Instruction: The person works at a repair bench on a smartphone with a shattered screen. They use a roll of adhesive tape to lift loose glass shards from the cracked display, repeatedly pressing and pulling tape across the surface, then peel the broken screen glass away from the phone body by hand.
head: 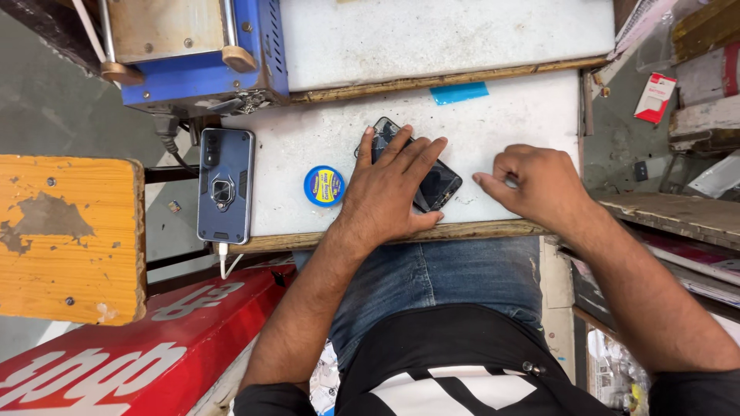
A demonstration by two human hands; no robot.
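Note:
My left hand (389,189) lies flat, fingers spread, on a black phone with a cracked glass face (439,185) that sits slantwise on the white worktop (509,123). My right hand (532,181) rests on the worktop just right of the phone, fingers curled under and forefinger pointing toward it, holding nothing that I can see. A small round blue and yellow tin (324,186) sits just left of my left hand.
A second phone in a dark blue rugged case (225,185) lies at the worktop's left edge with a white cable. A blue machine (196,50) stands at the back left, a strip of blue tape (459,92) behind. An orange wooden stool (69,235) stands left.

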